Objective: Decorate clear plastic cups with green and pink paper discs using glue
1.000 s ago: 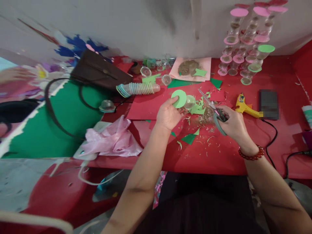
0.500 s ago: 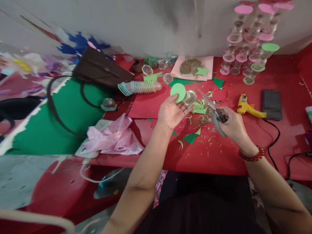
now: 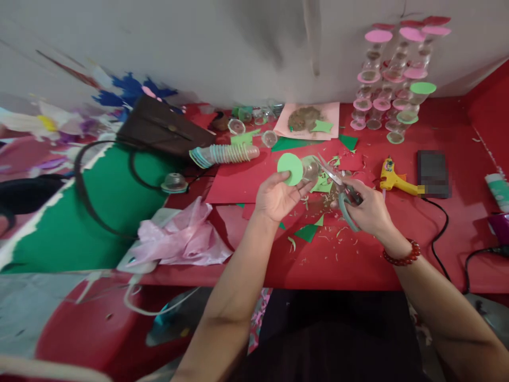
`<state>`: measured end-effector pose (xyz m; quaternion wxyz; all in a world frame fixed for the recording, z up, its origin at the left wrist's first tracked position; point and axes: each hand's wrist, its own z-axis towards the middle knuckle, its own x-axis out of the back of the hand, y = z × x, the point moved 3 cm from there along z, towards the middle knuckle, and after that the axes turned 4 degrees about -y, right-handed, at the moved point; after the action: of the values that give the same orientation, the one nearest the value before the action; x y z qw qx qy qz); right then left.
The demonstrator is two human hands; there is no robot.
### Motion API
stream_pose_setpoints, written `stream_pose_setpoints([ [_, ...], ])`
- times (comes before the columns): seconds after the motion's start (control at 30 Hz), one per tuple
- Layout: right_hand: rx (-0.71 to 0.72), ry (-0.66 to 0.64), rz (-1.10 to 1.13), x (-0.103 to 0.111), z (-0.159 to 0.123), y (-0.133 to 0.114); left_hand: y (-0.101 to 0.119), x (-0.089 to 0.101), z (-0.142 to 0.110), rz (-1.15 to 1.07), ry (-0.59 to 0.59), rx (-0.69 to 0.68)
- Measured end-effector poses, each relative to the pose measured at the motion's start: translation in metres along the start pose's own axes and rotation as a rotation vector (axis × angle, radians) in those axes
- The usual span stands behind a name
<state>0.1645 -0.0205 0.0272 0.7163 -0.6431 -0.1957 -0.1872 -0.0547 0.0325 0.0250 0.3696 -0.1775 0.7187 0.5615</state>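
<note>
My left hand (image 3: 278, 199) is closed on a clear plastic cup (image 3: 310, 168) lying sideways, with a round light green paper disc (image 3: 289, 170) at its near end. The thumb presses on the disc's edge and the other fingers curl underneath. In my right hand (image 3: 369, 208) is a pair of scissors (image 3: 338, 183) with grey-green handles. Their blades point up and left, with the tips close to the cup's far end; whether they touch it I cannot tell. Light green paper scraps (image 3: 323, 183) and small trimmings lie on the red table below.
A yellow glue gun (image 3: 393, 178) lies right, by a black box (image 3: 433, 172). Hourglass-like cup stacks (image 3: 382, 103) stand at the back right. Nested cups (image 3: 226, 154), a brown bag (image 3: 167, 127) and a pink plastic bag (image 3: 185, 233) lie left. Sand (image 3: 304, 118) rests on pink paper behind.
The camera view has shifted a little. The scissors' tips have come nearer to the cup, and the cup has turned slightly in my left hand.
</note>
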Motion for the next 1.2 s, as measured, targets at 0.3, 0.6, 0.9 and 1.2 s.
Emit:
stream_pose_setpoints([
  [0.3,0.006,0.015,-0.020,0.001,0.000,0.001,0.001,-0.006,-0.002,0.092,-0.090,-0.021],
  [0.6,0.003,-0.018,0.043,0.001,-0.001,0.000,0.002,-0.011,-0.003,0.090,-0.042,-0.030],
  [0.9,0.012,-0.030,0.055,0.002,0.000,0.002,0.003,-0.012,-0.004,0.098,-0.035,-0.031],
  [1.2,0.004,-0.053,0.087,0.008,-0.001,-0.001,0.007,-0.007,-0.005,0.111,-0.037,-0.035],
])
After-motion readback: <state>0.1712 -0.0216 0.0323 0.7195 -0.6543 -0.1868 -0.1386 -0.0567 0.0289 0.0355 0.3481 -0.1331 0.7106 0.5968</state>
